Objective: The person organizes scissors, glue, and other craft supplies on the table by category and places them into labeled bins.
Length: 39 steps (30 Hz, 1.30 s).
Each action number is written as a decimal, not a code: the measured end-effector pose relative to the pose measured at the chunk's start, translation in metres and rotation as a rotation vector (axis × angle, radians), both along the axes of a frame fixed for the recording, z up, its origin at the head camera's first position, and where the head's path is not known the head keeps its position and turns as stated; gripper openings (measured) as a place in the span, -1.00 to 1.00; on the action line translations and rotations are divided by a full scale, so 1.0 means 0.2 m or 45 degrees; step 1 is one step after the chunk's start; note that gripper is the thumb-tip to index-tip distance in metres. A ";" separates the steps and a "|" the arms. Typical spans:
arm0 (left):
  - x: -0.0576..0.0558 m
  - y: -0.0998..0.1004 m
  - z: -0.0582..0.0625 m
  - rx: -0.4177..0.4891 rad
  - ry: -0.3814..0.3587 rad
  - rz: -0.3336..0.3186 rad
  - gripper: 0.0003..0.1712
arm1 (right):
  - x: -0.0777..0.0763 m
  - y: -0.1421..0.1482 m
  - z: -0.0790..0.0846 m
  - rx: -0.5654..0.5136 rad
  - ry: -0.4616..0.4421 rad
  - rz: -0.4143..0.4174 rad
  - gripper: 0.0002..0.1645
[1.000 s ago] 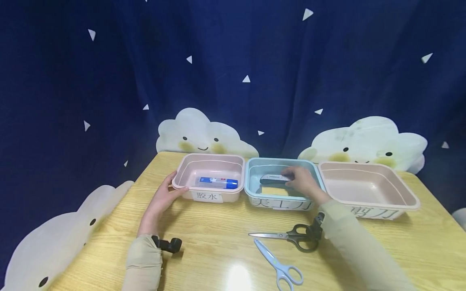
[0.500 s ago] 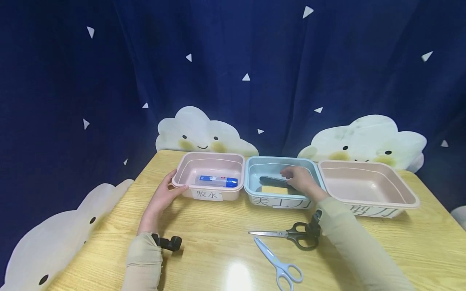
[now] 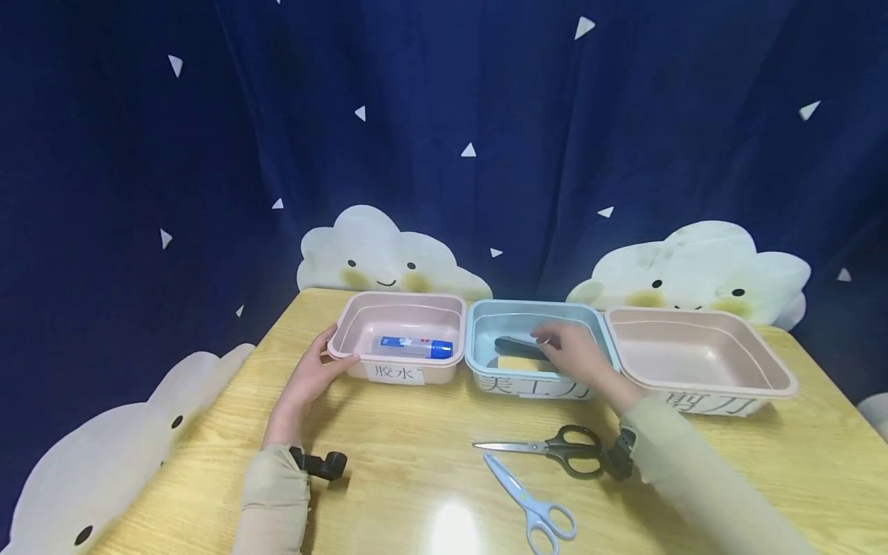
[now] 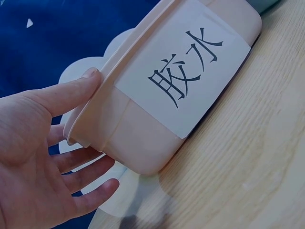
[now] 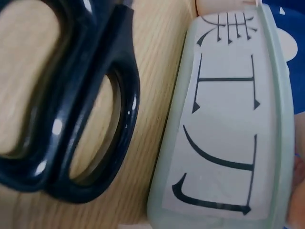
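**Three names in black print: 胶水, 美工刀, 剪刀**

A dark blue curtain (image 3: pixel 416 116) with white triangles and smiling clouds hangs behind a wood-grain surface (image 3: pixel 388 455). Three bins stand side by side toward the far edge, each with a white paper label on its front wall. The right pink bin (image 3: pixel 694 354) reads 剪刀 (scissors). The middle, blue bin (image 3: pixel 534 314) reads 美工刀 (utility knife), its characters large in the right wrist view. The left pink bin (image 3: pixel 402 317) reads 胶水 (glue), clear in the left wrist view.

Two hands come in from beige sleeves. The left hand (image 3: pixel 312 374) is spread at the left pink bin's near left corner, thumb resting on the rim, the other fingers relaxed around the outside. The right hand (image 3: pixel 576 351) reaches into the blue bin with fingers bent downward; whether they grip anything cannot be told.

Nearer on the surface lie black-handled scissors (image 3: pixel 551 446) and, just beside their blades, light-blue scissors (image 3: pixel 530 505). A clear bottle with a blue cap (image 3: pixel 412 347) lies in the left pink bin, the print on it too small to read. In the blue bin, a slim dark tool (image 3: pixel 516 347) lies at the right fingertips, with a yellow item (image 3: pixel 520 364) just nearer the label.
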<state>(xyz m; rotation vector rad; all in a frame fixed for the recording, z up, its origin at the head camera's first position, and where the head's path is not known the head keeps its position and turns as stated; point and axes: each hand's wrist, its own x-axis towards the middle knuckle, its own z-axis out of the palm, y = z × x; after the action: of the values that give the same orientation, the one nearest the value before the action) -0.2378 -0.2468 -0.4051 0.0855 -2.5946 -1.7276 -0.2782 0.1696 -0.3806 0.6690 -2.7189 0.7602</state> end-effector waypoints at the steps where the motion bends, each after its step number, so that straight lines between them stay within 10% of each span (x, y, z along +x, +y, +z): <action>1: 0.00 0.00 0.00 0.001 0.000 0.000 -0.03 | 0.02 0.00 0.00 -0.012 0.014 0.008 -0.75; 16: 0.01 0.01 0.01 0.002 -0.024 0.006 -0.05 | 0.30 0.11 0.03 0.072 0.275 0.137 -0.77; 39: 0.03 0.02 0.02 0.029 -0.018 -0.001 -0.05 | 0.53 0.18 -0.16 0.397 0.189 0.496 -0.55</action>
<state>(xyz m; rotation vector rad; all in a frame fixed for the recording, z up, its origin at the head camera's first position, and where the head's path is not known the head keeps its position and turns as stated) -0.2324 -0.2432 -0.4010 0.0975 -2.5857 -1.7630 -0.1732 0.2064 -0.4135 1.2952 -2.6224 0.3377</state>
